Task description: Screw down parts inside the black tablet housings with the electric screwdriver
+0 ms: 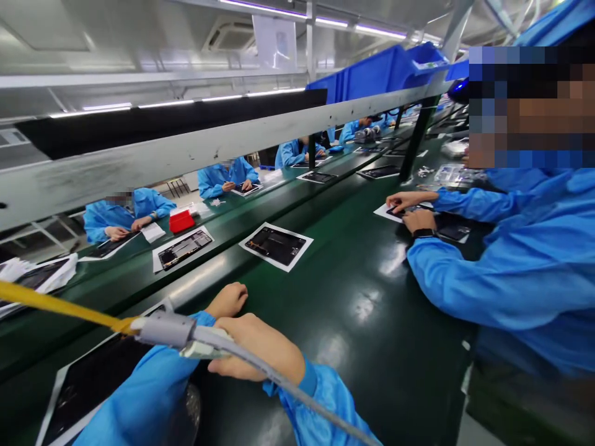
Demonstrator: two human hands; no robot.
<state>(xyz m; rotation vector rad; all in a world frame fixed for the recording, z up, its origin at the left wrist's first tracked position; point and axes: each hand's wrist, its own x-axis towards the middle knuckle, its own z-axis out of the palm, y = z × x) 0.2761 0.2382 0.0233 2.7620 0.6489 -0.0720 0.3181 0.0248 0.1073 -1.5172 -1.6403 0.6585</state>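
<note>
Hovering left hand (227, 300), right hand (255, 347) over green belt (353, 371) (tablet (97, 378) just beside)

Dark tablet panel (93, 384) at 7 o'clock cut off by the bottom edge, right hand (258, 347) partly hidden behind a grey cable (223, 339), small parts in a clear tray (453, 174) at 2 o'clock too small to tell, co-worker's head (525, 105) at 2 o'clock blurred

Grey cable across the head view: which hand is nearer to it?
Right hand: the grey cable runs across it. Left hand sits farther up the view, beyond the cable and apparently not touching it.
</note>
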